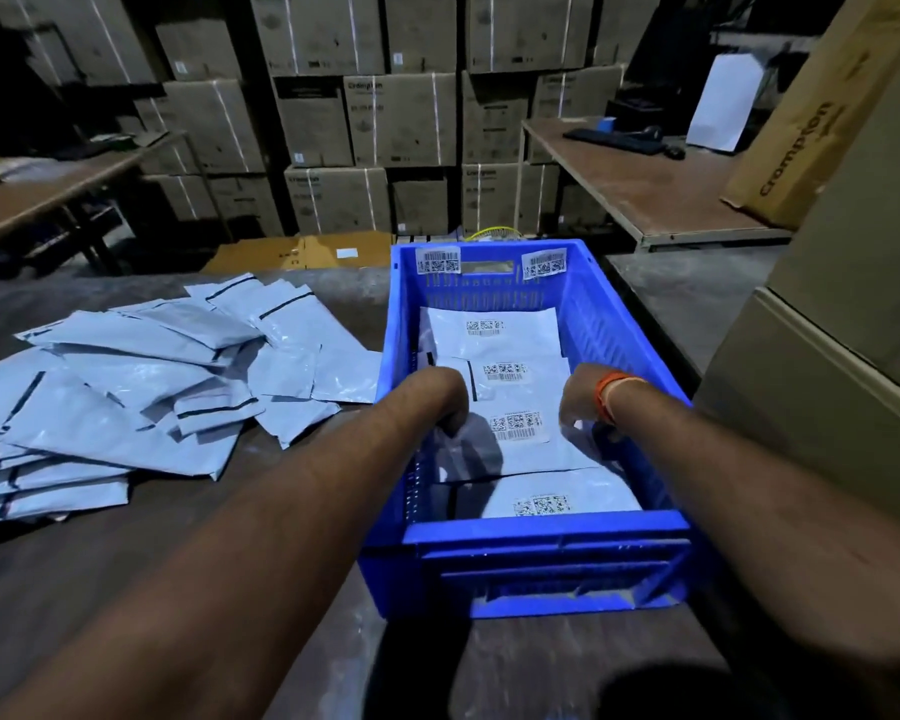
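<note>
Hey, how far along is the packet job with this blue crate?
Done, apparently: three labelled packets lie in the blue crate. In hand: the left hand and right hand grip a fourth packet at its edges, inside the crate. Left: the pile of grey packets on the table, if those go in too.

Warehouse packing area. Strapped, printed cartons [401,122] stand stacked in tiers along the back. Grey poly mailers [126,387] lie heaped towards the worktop's [100,589] left edge, beside a barcode-labelled blue crate [541,530]. A keyboard [614,140] sits on a side table [645,200].
</note>
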`<state>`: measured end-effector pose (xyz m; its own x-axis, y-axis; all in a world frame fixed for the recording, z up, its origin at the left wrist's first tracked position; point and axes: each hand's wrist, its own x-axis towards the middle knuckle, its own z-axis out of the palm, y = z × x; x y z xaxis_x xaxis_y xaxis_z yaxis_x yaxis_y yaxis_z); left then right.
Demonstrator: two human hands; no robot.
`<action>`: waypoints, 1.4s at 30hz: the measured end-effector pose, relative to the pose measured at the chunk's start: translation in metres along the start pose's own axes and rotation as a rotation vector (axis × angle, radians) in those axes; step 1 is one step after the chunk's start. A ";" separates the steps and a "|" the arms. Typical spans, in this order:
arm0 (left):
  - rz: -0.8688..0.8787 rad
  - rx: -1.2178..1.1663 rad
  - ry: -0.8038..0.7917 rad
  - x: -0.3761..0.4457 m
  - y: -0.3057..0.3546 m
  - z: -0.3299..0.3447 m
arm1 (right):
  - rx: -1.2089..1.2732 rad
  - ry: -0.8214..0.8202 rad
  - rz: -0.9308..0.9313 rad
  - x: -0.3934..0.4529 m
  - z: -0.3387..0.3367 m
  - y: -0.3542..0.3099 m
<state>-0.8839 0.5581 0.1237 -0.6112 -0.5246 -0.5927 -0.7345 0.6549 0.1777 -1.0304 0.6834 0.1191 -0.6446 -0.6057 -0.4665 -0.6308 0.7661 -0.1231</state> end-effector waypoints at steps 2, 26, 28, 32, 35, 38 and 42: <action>0.004 -0.149 0.070 -0.013 -0.004 -0.014 | -0.068 0.178 -0.054 -0.009 -0.010 -0.013; 0.049 -0.162 0.804 -0.057 -0.360 -0.092 | 0.179 0.451 -0.566 -0.029 0.013 -0.392; 0.030 -0.157 0.819 -0.053 -0.395 -0.086 | 0.196 0.440 -0.589 -0.016 0.036 -0.424; -0.026 -0.142 0.836 -0.043 -0.450 -0.079 | 0.186 0.415 -0.626 0.012 0.071 -0.479; -0.053 -0.128 0.869 -0.032 -0.481 -0.080 | 0.147 0.447 -0.628 0.030 0.086 -0.511; -0.035 -0.070 0.904 -0.020 -0.502 -0.083 | 0.033 0.501 -0.610 0.050 0.093 -0.526; -0.011 0.075 0.982 -0.005 -0.524 -0.088 | -0.123 0.504 -0.534 0.073 0.099 -0.526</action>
<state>-0.5219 0.1694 0.1021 -0.6025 -0.7276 0.3280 -0.7420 0.6620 0.1058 -0.7029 0.2574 0.0626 -0.3376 -0.9368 0.0917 -0.9386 0.3277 -0.1076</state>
